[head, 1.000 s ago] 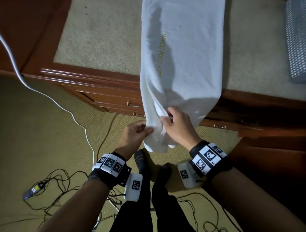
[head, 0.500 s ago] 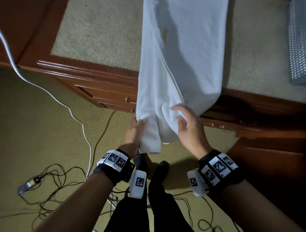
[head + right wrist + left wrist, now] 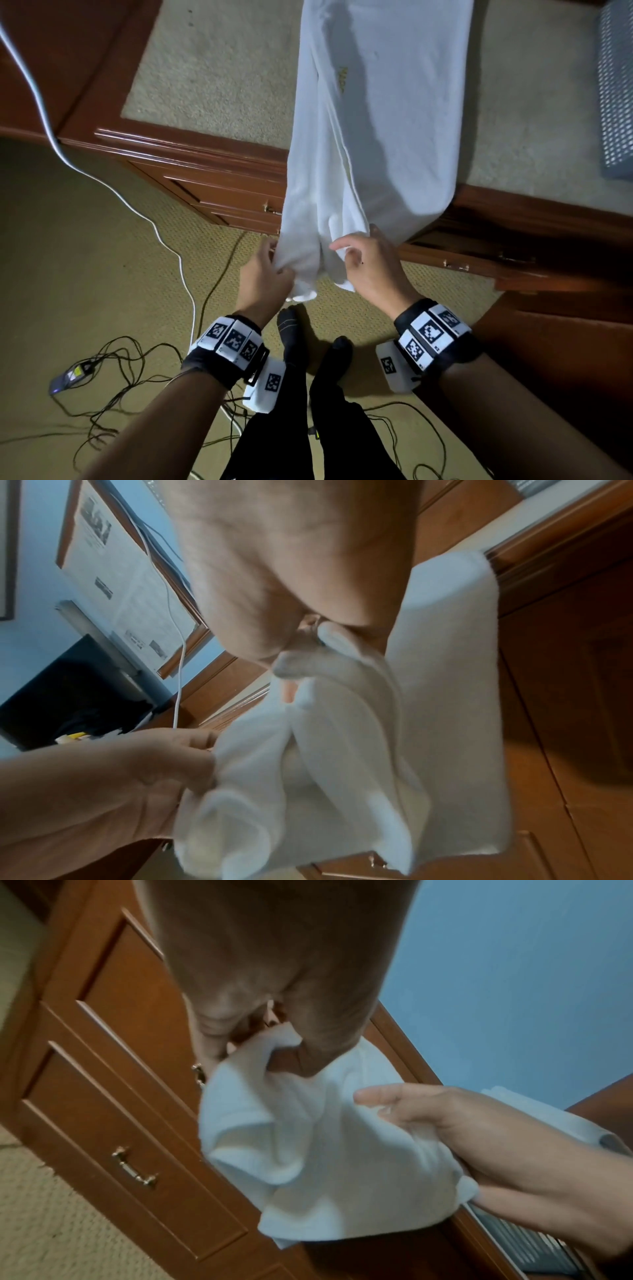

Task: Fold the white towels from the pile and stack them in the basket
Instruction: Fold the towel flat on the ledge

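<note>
A white towel point(image 3: 376, 120) with gold lettering lies lengthwise on the dresser top, and its near end hangs over the front edge. My left hand point(image 3: 270, 274) grips the left hanging corner, with the cloth bunched in its curled fingers point(image 3: 219, 1053). My right hand point(image 3: 359, 260) holds the right hanging part between thumb and fingers, and the index finger sticks out. In the right wrist view the towel point(image 3: 394, 737) droops in folds between the two hands. A grey mesh basket point(image 3: 616, 85) stands at the far right of the dresser top.
The wooden dresser point(image 3: 212, 171) has a beige inlaid top and drawers with brass handles point(image 3: 135, 1168). A white cable point(image 3: 102, 181) and several thin black wires point(image 3: 113, 377) lie on the carpet to the left. My feet in dark socks point(image 3: 291, 329) stand just below the hands.
My hands have moved apart along the hanging end. The left hand now grips the left corner and the right hand holds the right part; the end has spread wider.
</note>
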Available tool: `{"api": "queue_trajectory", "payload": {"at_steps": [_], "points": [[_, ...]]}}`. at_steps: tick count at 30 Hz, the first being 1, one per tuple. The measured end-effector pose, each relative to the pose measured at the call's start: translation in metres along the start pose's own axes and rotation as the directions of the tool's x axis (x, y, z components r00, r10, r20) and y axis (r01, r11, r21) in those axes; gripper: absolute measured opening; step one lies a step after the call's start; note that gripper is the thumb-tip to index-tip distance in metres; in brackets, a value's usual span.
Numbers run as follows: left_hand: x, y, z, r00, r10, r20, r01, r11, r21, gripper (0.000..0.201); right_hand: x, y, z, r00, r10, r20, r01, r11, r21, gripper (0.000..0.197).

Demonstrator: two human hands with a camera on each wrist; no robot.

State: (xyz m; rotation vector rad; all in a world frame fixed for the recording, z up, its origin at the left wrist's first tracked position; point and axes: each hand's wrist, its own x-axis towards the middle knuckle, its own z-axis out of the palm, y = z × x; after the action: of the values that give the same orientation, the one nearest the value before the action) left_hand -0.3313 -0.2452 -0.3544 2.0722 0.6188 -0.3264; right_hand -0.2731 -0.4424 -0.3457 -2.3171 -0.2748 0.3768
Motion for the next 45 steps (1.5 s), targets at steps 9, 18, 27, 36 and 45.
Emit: {"api": "queue_trajectory", "payload": {"at_steps": [9, 18, 27, 36, 45], "points": [[-0.017, -0.015, -0.004, 0.982, -0.05, 0.183, 0.152, 0.786, -0.6, 0.034, 0.022, -0.032, 0.02, 0.979, 0.144, 0.147, -0.168, 0.971, 0.168, 0.045], [-0.034, 0.002, 0.004, 0.943, 0.199, 0.266, -0.104, 0.937, -0.333, 0.084, 0.021, -0.039, 0.007, 0.957, 0.026, 0.288, -0.116, 0.947, 0.299, 0.02], [-0.005, -0.03, 0.0, 0.973, -0.125, 0.195, 0.223, 0.732, -0.643, 0.027, 0.016, -0.038, 0.002, 0.965, -0.067, 0.253, -0.028, 0.935, 0.353, 0.062], [-0.001, -0.084, -0.038, 0.925, -0.316, 0.211, 0.373, 0.645, -0.667, 0.027, 0.012, -0.064, 0.039, 0.979, -0.001, 0.203, -0.042, 0.977, 0.209, 0.038], [-0.013, -0.053, -0.048, 0.931, -0.201, 0.305, 0.366, 0.516, -0.774, 0.031, 0.003, -0.074, 0.079, 0.921, -0.188, 0.342, 0.164, 0.982, 0.098, 0.048]]}}
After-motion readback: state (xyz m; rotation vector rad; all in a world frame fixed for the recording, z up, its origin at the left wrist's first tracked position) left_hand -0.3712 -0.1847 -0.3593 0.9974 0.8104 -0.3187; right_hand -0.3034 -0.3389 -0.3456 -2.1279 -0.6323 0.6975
